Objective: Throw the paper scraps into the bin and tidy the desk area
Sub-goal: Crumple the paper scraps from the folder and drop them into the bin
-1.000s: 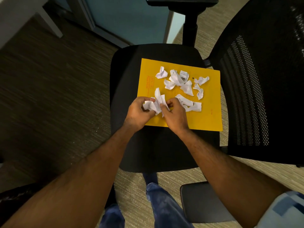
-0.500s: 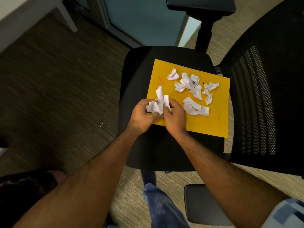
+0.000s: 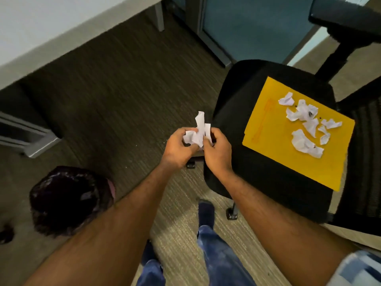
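A bunch of scraps [image 3: 198, 131] is pinched between the two hands, the left hand [image 3: 179, 149] curled round its left side and the right hand [image 3: 219, 150] gripping its right side, one strip standing up above the fingers. The bunch hangs over the carpet [image 3: 115, 96], just off the left edge of the chair [image 3: 233, 104]. About seven more loose scraps [image 3: 305, 144] lie on one yellow folder [image 3: 272, 145], which sits flat on the seat; the middle ones overlap, so the count is not sure. One bin [image 3: 51, 174] with a dark liner stands on the floor at lower left, its mouth open upward, apart from the hands, with bare carpet between them. The left forearm passes close beside its rim. Two chair casters [image 3: 231, 215] show under the seat's near edge. The chair's mesh back [image 3: 367, 162] rises at the right, and one armrest [image 3: 340, 15] is at top right. Two legs in blue jeans [image 3: 218, 256] stand between the bin and the chair. One pale desk [image 3: 41, 27] crosses the upper left corner with a grey leg [image 3: 159, 16], and a blue panel [image 3: 257, 23] stands behind the chair.
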A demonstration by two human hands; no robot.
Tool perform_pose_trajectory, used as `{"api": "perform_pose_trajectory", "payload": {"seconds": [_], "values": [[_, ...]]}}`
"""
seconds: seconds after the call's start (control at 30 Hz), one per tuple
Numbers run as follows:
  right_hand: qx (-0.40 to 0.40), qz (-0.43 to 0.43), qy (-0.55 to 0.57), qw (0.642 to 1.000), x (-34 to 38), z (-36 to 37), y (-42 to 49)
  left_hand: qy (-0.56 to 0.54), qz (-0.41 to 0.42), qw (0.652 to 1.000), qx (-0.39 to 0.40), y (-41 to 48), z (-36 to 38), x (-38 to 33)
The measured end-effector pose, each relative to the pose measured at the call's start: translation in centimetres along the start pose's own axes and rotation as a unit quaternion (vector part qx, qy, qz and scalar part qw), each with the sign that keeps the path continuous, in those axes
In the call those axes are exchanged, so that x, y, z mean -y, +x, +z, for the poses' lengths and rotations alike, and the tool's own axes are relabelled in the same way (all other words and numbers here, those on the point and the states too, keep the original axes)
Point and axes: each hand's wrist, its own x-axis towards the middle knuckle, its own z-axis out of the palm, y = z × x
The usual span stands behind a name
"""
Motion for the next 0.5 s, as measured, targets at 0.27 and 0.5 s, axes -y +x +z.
{"api": "perform_pose_trajectory", "payload": {"seconds": [0.27,0.5], "values": [[0.117,-0.036,-0.018,0.992,4.1,10.7,-6.7,-0.033,-0.044,0.993,-0.108,-6.3,-11.4,5.8],[0.207,-0.004,-0.062,0.976,5.3,20.1,-13.6,-0.065,-0.115,0.975,-0.179,-12.5,-19.4,11.9]]}}
